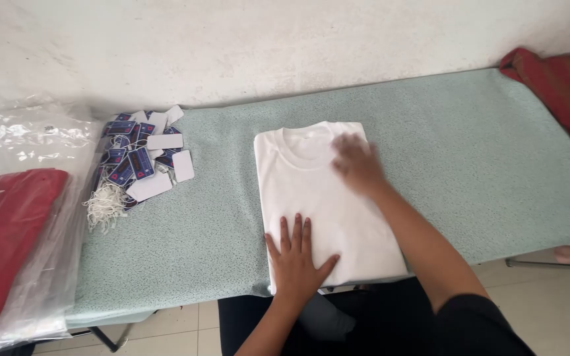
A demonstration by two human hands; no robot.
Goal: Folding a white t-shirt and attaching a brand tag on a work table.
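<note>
A folded white T-shirt (311,191) lies collar-up in the middle of a pale green padded table (470,158). My left hand (297,260) rests flat on the shirt's lower edge, fingers spread. Blurred with motion, my right hand (357,163) lies palm down on the shirt's upper right part, near the collar. Neither hand grips anything.
A heap of blue and white hang tags with white strings (138,165) lies at the table's left. Clear plastic bags (28,142) and a red garment in plastic (4,231) sit at the far left. Red cloth (562,86) lies at the far right. A white wall stands behind.
</note>
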